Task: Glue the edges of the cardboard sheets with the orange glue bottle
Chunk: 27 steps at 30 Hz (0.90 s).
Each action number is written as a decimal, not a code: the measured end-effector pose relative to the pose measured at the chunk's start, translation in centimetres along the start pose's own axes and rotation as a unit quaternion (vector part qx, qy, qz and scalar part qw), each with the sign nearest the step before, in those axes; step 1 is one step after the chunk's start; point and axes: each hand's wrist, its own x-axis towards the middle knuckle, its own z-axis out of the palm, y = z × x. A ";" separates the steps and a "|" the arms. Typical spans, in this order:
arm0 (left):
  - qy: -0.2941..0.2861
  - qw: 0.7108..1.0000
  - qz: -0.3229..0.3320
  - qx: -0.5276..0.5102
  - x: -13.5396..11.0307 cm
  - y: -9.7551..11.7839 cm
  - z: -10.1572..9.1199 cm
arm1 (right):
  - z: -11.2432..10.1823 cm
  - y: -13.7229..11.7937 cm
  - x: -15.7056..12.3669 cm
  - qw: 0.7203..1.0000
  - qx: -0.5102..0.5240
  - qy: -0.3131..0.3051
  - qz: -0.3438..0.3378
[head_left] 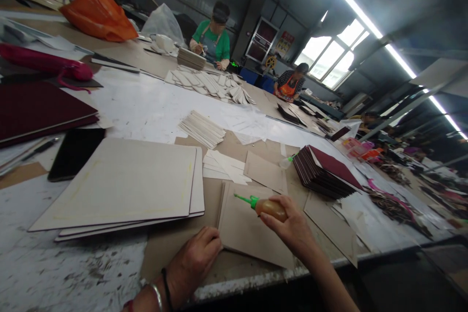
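Observation:
My right hand (290, 226) is wrapped round a squeeze glue bottle (272, 209) with amber contents and a green nozzle. The bottle is tilted sideways, its tip just over a grey-brown board (252, 234) on a low stack. My left hand (199, 258) is closed at the stack's near left corner, its fingers curled together. Whatever those fingers may grip is hidden. To their left lie large off-white boards (124, 180), with yellowish glue lines along the top one's edges. White paper strips (224, 166) and another grey-brown board (265, 171) lie just beyond the stack.
A pile of maroon covers (329, 170) stands to the right, beside a second small bottle (287, 161). On the left are a black phone (76, 153) and maroon boards (40, 109). Two co-workers (214, 41) sit across the table. The table's near edge (256, 280) runs below my hands.

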 end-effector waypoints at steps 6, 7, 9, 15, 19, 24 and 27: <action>0.003 1.000 0.000 0.016 -0.1 -0.1 0.2 | 1.1 0.2 2.0 1.000 -0.007 0.009 -0.017; 0.005 1.000 0.000 0.016 -0.1 -0.1 0.2 | 1.0 0.2 1.9 1.000 -0.009 0.002 -0.015; 0.006 1.000 -0.002 0.015 -0.1 -0.1 0.2 | 0.7 0.1 1.6 1.000 -0.012 -0.014 -0.013; 0.007 1.000 0.003 0.011 -0.1 -0.2 0.2 | -0.7 -0.6 -0.2 0.998 -0.016 -0.058 -0.010; 0.008 1.000 0.004 0.006 -0.1 -0.1 0.2 | -1.2 -0.9 -1.3 0.997 -0.012 -0.076 -0.010; 0.007 1.000 0.000 0.005 -0.2 -0.1 0.2 | -0.8 -0.8 -1.3 0.999 -0.023 -0.034 -0.005; 0.011 1.000 0.005 0.004 -0.1 -0.2 0.2 | -0.4 -0.8 -0.8 0.999 -0.026 -0.017 -0.009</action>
